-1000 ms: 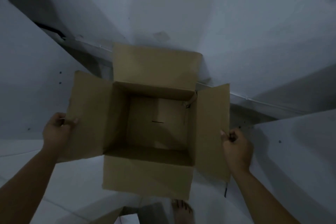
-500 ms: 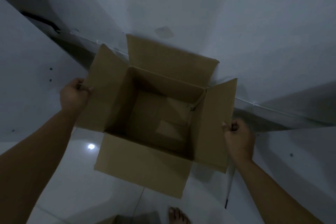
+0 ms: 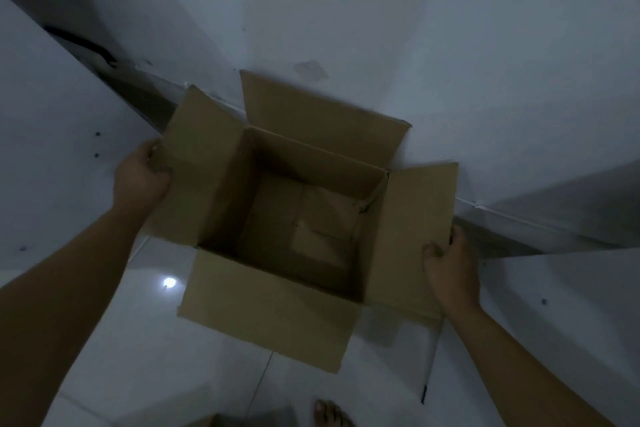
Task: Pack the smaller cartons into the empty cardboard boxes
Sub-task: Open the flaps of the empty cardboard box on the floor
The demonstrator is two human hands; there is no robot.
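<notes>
An open brown cardboard box [image 3: 273, 308] sits in the middle of the head view with all its flaps spread outward. Its inside is dark and holds nothing; only the folded bottom flaps show. My left hand [image 3: 140, 177] grips the outer edge of the left flap. My right hand [image 3: 450, 267] grips the outer edge of the right flap. No smaller cartons are clearly in view.
White walls meet in a corner right behind the box, and a white tiled floor [image 3: 145, 357] lies under it. A bare foot [image 3: 329, 414] shows at the bottom edge, beside the corner of another cardboard piece [image 3: 221, 421].
The box has turned and shifted toward the wall corner. My left hand rose along the left flap, and my right hand moved to the right with its flap.
</notes>
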